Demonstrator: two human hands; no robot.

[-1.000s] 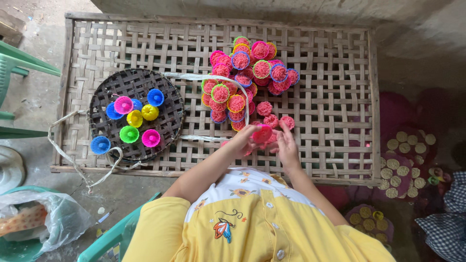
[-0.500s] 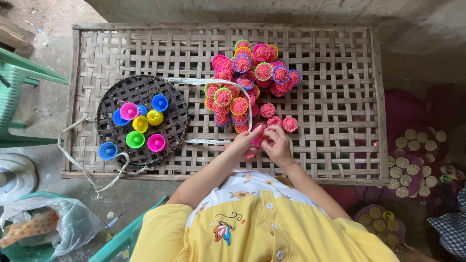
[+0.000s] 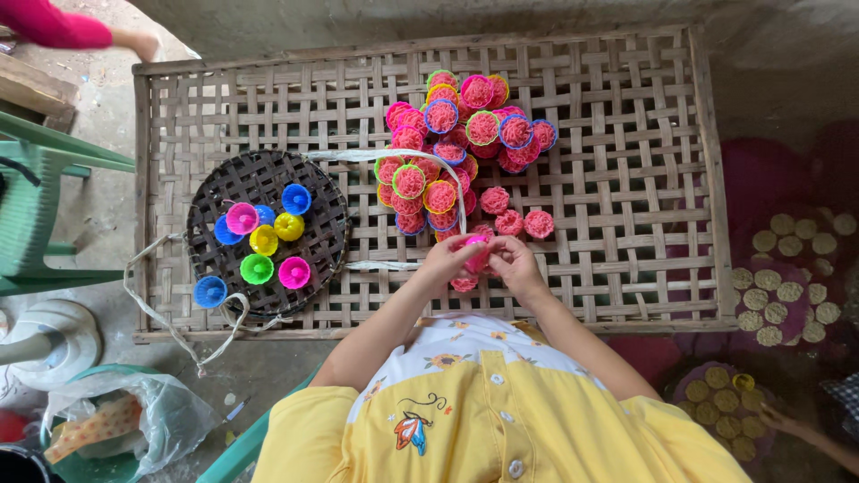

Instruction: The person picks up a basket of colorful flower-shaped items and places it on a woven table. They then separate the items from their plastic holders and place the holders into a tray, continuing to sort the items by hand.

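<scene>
Pink cup (image 3: pixel 475 253) pinched between left hand (image 3: pixel 447 260) and right hand (image 3: pixel 510 263), near desk (image 3: pixel 626 170) front edge; basket (image 3: pixel 268 179) lay left.

Looks like a small home food workshop on a bare concrete floor: a woven bamboo bench (image 3: pixel 626 179) under the hands (image 3: pixel 483 259), round snacks drying on trays (image 3: pixel 787 286) off to their right, plastic chair (image 3: pixel 36 206) left.
</scene>
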